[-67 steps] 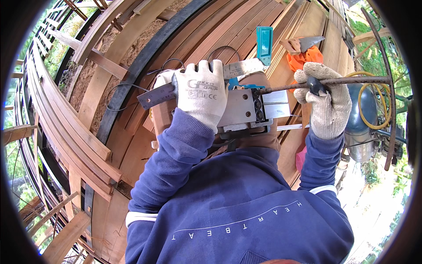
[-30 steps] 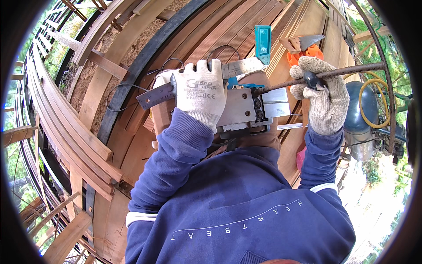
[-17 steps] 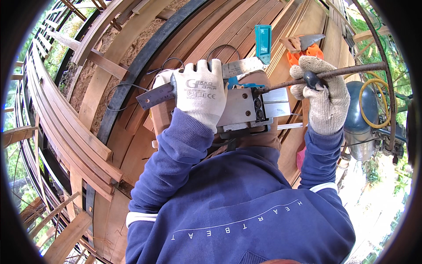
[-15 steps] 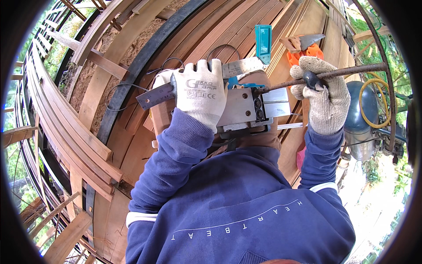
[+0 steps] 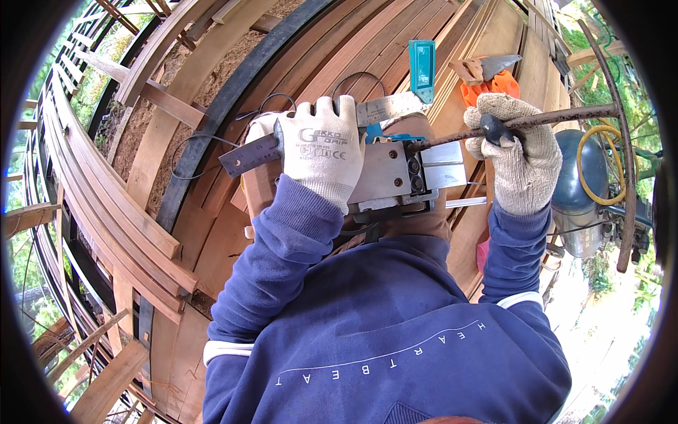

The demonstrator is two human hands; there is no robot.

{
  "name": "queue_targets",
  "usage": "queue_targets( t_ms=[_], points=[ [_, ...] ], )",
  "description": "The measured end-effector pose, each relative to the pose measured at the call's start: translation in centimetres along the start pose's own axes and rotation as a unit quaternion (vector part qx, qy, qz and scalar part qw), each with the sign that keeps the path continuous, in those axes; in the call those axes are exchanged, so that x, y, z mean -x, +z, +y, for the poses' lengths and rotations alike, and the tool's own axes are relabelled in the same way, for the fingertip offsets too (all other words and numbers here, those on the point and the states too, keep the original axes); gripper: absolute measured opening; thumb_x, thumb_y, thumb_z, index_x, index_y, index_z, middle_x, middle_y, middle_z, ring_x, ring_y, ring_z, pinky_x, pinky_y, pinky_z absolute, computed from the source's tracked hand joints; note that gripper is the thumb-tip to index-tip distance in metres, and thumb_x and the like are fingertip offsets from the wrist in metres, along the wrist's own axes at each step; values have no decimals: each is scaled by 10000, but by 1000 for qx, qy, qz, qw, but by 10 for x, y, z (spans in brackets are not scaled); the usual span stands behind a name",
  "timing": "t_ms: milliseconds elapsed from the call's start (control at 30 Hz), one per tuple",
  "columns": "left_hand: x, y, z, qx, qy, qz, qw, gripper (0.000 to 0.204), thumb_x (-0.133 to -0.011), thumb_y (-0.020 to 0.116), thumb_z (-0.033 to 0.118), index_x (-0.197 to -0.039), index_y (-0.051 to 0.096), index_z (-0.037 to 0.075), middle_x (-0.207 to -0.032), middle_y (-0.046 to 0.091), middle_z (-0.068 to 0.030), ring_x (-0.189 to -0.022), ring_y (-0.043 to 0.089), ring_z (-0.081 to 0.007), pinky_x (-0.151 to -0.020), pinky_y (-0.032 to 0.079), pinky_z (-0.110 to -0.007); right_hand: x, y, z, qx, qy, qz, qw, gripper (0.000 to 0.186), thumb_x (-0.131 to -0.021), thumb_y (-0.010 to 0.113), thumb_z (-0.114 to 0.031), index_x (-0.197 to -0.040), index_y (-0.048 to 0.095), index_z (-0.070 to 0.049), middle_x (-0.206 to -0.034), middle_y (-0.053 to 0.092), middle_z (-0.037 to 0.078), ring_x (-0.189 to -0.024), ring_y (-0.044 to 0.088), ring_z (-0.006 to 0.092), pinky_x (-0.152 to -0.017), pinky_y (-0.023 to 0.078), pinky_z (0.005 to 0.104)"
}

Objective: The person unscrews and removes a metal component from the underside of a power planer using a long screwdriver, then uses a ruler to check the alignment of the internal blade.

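Observation:
A teal power planer (image 5: 378, 168) lies across my lap with its metal sole turned up and its cutter slot showing. My left hand (image 5: 321, 152), in a white glove, curls its fingers over the planer's left end. A numbered metal strip like a ruler (image 5: 248, 155) shows on both sides of that hand. Rightward from the cutter slot runs a rusty T-handled rod (image 5: 579, 114), with a long crossbar at its outer end. My right hand (image 5: 526, 152), in a knitted glove with a black thumb, closes around the rod.
Beyond the planer stands a teal plastic piece (image 5: 422, 71). To its right, a blade with a wooden handle (image 5: 470, 71) rests on orange cloth (image 5: 491, 90). Long planks (image 5: 353, 53) lie all around. A rounded dark machine (image 5: 575, 169) with a yellow loop sits at the right.
The rod's crossbar has shifted in view: both its upper and lower ends sit lower than before. My right hand moves only slightly around the rod. My left hand and the planer stay still.

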State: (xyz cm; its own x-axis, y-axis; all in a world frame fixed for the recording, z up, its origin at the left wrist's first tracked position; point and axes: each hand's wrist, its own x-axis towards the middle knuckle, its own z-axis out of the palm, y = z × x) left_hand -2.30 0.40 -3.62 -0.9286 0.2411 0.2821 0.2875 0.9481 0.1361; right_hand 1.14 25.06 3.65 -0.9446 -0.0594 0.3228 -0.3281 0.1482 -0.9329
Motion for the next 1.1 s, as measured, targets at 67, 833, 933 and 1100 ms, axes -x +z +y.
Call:
queue_targets(
  t_ms=[67, 833, 933, 1100],
  points=[
    [0, -1, 1, 1, -1, -2, 1000, 398, -813, 797, 336, -1104, 617, 133, -997, 655, -92, -983, 674, -300, -872, 472, -524, -1, -1, -3, -35, 20, -7, 999, 370, -1018, 681, -164, -1319, 633, 45, -1198, 714, 181, -1037, 723, 243, -818, 630, 330],
    [0, -1, 2, 1, -6, 1, 1000, 397, -817, 790, 342, -1113, 620, 140, -998, 658, -87, -987, 675, -299, -881, 466, -525, 1, 6, 6, -32, -10, 32, 999, 364, -994, 690, -109, -1330, 627, 18, -1238, 698, 210, -1026, 731, 283, -724, 622, 302],
    [-1, -1, 1, -3, -4, 0, 1000, 405, -817, 789, 341, -1124, 617, 140, -1005, 656, -88, -986, 672, -299, -883, 465, -523, 1, 7, 5, -12, -15, 32, 999, 366, -995, 695, -120, -1328, 627, 16, -1232, 699, 208, -1029, 730, 283, -720, 620, 302],
    [0, 0, 0, -10, -2, -7, 1000, 413, -815, 793, 338, -1129, 620, 134, -1020, 655, -94, -1000, 666, -298, -889, 468, -511, 1, 9, 3, -12, 11, 45, 999, 405, -977, 720, -127, -1343, 623, 17, -1256, 696, 211, -1045, 731, 273, -729, 626, 297]
  ],
)
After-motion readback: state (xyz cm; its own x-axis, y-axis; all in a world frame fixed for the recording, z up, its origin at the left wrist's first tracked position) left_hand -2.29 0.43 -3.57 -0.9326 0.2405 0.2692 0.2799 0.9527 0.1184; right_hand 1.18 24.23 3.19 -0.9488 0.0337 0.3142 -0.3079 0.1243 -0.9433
